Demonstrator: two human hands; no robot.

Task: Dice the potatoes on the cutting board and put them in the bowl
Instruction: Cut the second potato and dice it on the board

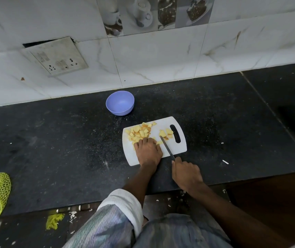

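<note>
Your pale-yellow diced potato chunks (139, 132) lie heaped mid-frame on the white plastic cutting board (176, 147). Your left hand (148, 152) curls its fingers on some; your right hand (186, 173) grips the steel knife (166, 146).

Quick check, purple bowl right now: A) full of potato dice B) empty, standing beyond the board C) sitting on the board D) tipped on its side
B: the purple bowl stands upright and empty on the counter beyond the cutting board, while all the potato dice lie on the board.

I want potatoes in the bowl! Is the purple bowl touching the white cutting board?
Apart. The head view shows dark counter between the purple bowl and the white cutting board.
</note>
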